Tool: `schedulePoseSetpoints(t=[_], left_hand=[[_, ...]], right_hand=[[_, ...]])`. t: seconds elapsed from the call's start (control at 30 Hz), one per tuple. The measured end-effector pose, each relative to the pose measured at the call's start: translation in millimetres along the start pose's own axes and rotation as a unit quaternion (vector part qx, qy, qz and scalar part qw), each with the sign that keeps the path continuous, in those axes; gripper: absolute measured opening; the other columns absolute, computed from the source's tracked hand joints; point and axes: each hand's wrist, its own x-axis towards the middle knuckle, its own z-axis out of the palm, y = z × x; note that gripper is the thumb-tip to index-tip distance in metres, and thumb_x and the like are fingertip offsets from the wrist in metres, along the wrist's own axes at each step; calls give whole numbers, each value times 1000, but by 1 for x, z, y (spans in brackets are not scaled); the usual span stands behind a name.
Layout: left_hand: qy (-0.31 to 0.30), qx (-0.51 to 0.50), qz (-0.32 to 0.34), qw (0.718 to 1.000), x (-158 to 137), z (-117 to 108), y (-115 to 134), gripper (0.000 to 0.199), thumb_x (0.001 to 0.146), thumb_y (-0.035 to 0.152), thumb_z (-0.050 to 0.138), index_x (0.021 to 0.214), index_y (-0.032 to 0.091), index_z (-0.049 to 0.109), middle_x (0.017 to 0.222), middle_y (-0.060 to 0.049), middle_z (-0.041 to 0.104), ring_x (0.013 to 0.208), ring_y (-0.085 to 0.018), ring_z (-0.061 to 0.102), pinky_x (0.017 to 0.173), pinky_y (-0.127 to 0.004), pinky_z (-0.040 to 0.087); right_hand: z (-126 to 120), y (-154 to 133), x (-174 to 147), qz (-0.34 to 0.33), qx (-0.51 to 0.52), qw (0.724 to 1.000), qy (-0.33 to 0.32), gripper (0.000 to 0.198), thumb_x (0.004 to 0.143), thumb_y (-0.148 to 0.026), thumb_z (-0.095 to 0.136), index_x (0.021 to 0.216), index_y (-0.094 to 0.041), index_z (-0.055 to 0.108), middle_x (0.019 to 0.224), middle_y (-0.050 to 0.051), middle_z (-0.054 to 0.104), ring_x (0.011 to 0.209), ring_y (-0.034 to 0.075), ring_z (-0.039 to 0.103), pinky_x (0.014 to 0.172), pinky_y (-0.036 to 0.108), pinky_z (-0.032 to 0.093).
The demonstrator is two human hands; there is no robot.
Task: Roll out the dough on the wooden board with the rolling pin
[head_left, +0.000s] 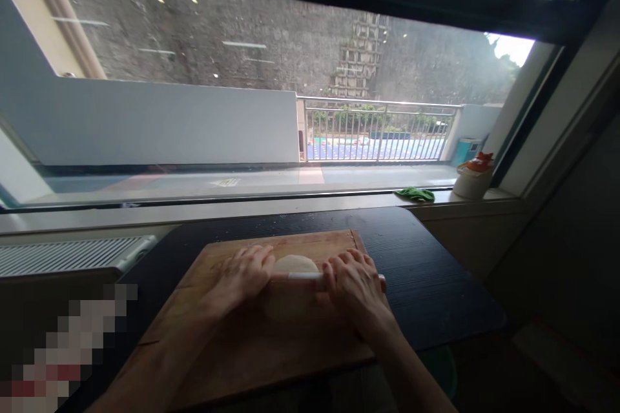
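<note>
L hand (248,264) & R hand (352,276) both grasp the rolling pin (304,277), which lies across dough (294,263) on wooden board (276,355).

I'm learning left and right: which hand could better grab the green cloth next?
Probably the right hand: it's nearer the green cloth, which lies to its right on the windowsill. The left hand is farther across. Both are on the rolling pin.
</note>
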Motion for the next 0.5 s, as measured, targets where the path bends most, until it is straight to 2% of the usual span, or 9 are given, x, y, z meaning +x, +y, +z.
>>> schedulePoseSetpoints(t=[0.1, 0.2, 0.27, 0.37, 0.5], left_hand=[[-32, -20, 20, 999, 33, 2, -2, 47, 88, 36, 31, 120, 15, 58, 128, -11, 57, 118, -24, 51, 101, -37, 35], [-23, -20, 36, 999, 45, 4, -3, 40, 88, 36, 35, 112, 19, 62, 123, -10, 60, 115, -24, 53, 98, -37, 38], [-1, -28, 41, 999, 38, 3, -2, 39, 88, 37, 36, 111, 22, 63, 123, -9, 61, 116, -25, 53, 99, -39, 37], [39, -26, 50, 998, 10, -1, 0, 40, 90, 38, 34, 115, 23, 62, 126, -7, 60, 119, -25, 50, 104, -43, 32], [48, 15, 62, 997, -32, -5, 1, 43, 91, 32, 30, 121, 23, 59, 132, -5, 56, 130, -27, 37, 109, -52, 20]], right_hand=[[5, 6, 22, 15, -21, 999, -20, 38, 94, -39, 32, 80, -22, 62, 89, 7, 63, 95, 22, 50, 84, 36, 32], [7, 6, 26, 12, -25, 1000, -10, 36, 93, -39, 34, 80, -22, 62, 90, 7, 63, 95, 22, 50, 83, 36, 33], [6, 2, 17, 7, -18, 1000, 3, 36, 94, -37, 32, 80, -22, 61, 88, 6, 63, 94, 21, 51, 85, 36, 33], [3, -6, -6, -6, 2, 1000, 16, 33, 95, -34, 33, 81, -23, 60, 89, 5, 63, 97, 21, 51, 91, 38, 32], [5, -14, -40, -34, 15, 998, 42, 22, 90, -33, 44, 104, -25, 59, 103, 4, 62, 112, 24, 46, 101, 42, 26]])
